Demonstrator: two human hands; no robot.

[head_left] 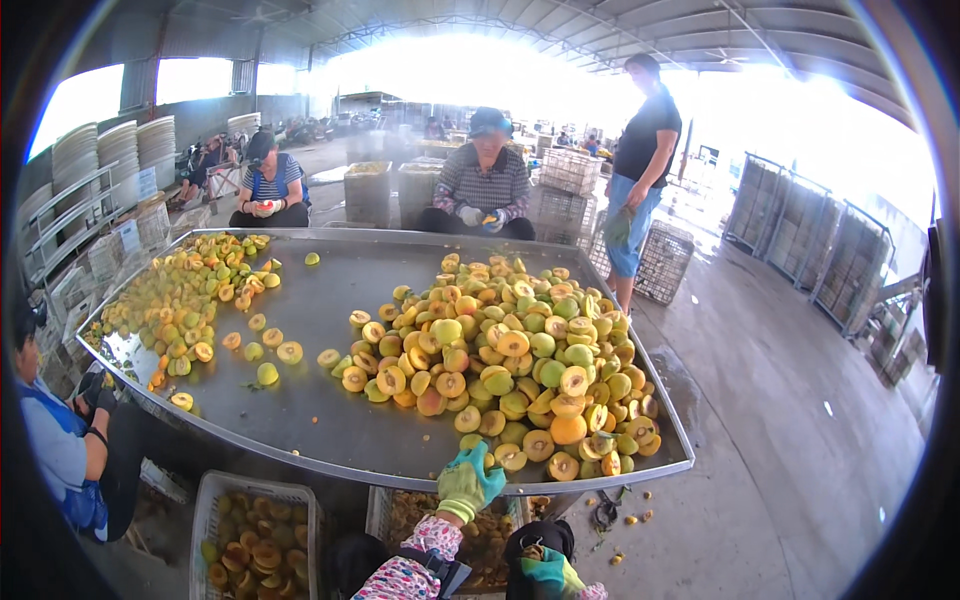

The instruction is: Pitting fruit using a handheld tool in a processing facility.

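Where halved fruit (pixel 514 343) lies, left hand (pixel 470 484) reaches

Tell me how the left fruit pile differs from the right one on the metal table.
The right pile looks larger and heaped higher; the left pile looks lower and more spread out. The right pile lies close to the left hand; the left pile lies far from it. Both mix yellow and green, with cut faces showing.
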